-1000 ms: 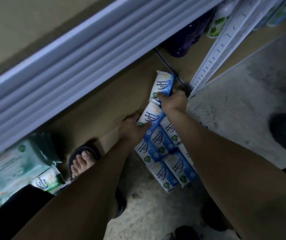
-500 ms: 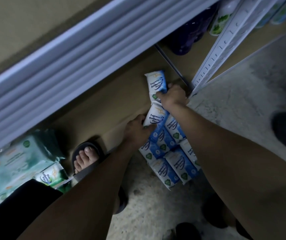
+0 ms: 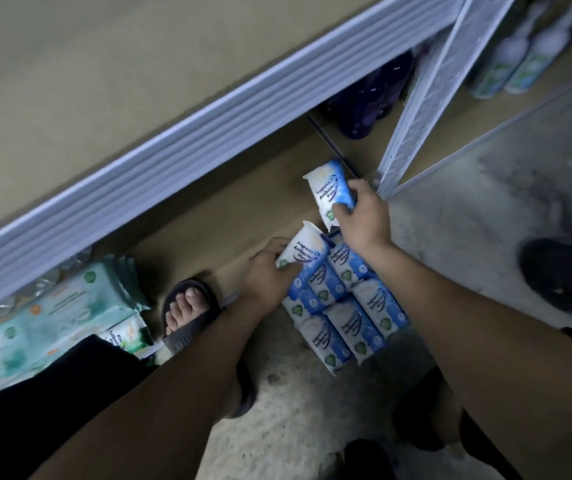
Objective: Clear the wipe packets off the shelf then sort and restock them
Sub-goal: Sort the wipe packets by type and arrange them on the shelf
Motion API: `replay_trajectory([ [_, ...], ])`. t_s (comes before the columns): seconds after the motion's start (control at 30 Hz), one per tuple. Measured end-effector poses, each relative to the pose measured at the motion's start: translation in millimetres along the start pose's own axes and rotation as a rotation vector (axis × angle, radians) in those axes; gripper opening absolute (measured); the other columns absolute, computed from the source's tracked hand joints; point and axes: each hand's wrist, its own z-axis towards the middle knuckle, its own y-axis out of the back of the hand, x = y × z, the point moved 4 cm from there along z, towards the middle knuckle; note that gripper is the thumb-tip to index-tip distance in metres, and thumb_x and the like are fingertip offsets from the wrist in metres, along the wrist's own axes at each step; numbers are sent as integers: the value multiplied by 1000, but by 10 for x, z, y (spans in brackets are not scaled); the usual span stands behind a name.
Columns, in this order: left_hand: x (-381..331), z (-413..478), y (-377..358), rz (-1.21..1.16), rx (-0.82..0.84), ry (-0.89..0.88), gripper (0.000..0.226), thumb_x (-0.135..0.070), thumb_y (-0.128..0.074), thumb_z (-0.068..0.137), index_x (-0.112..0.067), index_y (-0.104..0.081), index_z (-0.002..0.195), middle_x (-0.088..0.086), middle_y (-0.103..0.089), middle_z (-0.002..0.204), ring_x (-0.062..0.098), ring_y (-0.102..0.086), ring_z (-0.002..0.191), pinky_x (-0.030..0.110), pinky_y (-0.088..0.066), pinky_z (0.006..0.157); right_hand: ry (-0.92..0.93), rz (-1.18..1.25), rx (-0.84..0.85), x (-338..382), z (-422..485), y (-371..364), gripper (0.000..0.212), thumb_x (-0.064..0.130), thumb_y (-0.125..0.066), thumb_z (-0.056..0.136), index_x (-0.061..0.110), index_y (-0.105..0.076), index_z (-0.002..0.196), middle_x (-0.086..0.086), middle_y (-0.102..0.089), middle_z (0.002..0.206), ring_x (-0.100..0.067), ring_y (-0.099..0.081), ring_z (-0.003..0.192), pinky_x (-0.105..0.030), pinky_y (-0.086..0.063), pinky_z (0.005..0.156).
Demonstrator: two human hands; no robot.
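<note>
My right hand point(image 3: 364, 220) grips a blue-and-white plastic wipe packet point(image 3: 331, 192) at centre frame, over the tan lower shelf board point(image 3: 208, 209). Just below it my left hand point(image 3: 267, 278) curls round a second matching packet point(image 3: 303, 251), which touches the cluster of blue packets point(image 3: 343, 317) lying by the shelf's edge on the grey concrete floor point(image 3: 312, 427). Pale green wipe packs point(image 3: 35, 327) sit at lower left

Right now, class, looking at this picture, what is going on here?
A person is handling wipe packets at a low shelf. The right-hand grip holds one blue packet; the left-hand grip holds a second packet. More packets lie bunched together just below both hands.
</note>
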Motion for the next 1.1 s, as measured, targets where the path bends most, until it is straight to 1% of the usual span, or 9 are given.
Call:
replay_trajectory([
  [0.13,-183,-260,147,35,3,-35,24,-27,-67,93,-37,-55,111,-15,-69,97,-15,-59,62,4,-43,53,56,10,36,130,-276,351,36,19,-63,91,17,-59,127,-8,-68,113,-22,-63,96,-29,-51,75],
  [0.2,-281,-422,238,55,8,-50,24,-43,-67,90,-41,-57,111,-17,-71,90,-13,-62,63,10,-51,59,74,1,60,183,-429,543,41,22,-63,92,18,-58,132,-8,-68,116,-22,-63,98,-26,-48,73],
  [0.23,-336,-498,280,65,12,-50,26,-51,-66,85,-41,-58,109,-16,-74,88,-5,-69,70,23,-59,67,90,-4,68,223,-510,650,42,23,-63,92,19,-58,133,-8,-68,117,-23,-63,100,-27,-48,73],
  [0.3,-464,-654,361,57,29,-60,25,-48,-67,86,-38,-61,108,-12,-76,89,7,-74,78,37,-62,73,119,-8,81,330,-684,886,41,25,-64,92,20,-58,132,-8,-68,116,-24,-63,100,-30,-50,74],
  [0.47,-925,-1094,661,52,41,-210,19,-32,-70,92,-27,-65,109,-8,-77,94,0,-72,74,15,-55,60,186,18,110,694,-1120,1503,35,26,-65,93,22,-60,128,1,-71,109,-16,-66,88,-30,-53,68],
  [0.57,-1214,-1366,869,64,28,-290,20,-32,-72,91,-30,-65,109,-13,-75,97,-3,-71,76,12,-53,61,245,74,120,953,-1340,1833,33,24,-65,94,24,-60,127,5,-71,108,-13,-68,81,-28,-54,62],
  [0.73,-1686,-1804,1253,85,-22,-412,24,-33,-74,89,-34,-66,112,-18,-73,96,-5,-68,82,19,-55,71,324,165,108,1405,-1592,2289,33,23,-66,94,29,-60,125,10,-70,108,-9,-68,87,-43,-59,75],
  [0.97,-2148,-2029,1738,9,-203,-503,24,-27,-76,87,-31,-70,110,-13,-74,98,5,-69,87,23,-52,76,327,393,22,1913,-1530,2570,29,18,-69,92,26,-65,119,7,-72,107,-6,-69,90,-27,-56,77],
  [1.1,-2162,-1966,1943,-202,-249,-441,20,-27,-76,86,-29,-72,106,-9,-77,95,14,-73,87,28,-54,77,218,567,-15,2152,-1341,2472,32,19,-71,90,25,-65,120,3,-74,106,-11,-73,88,-38,-61,81],
])
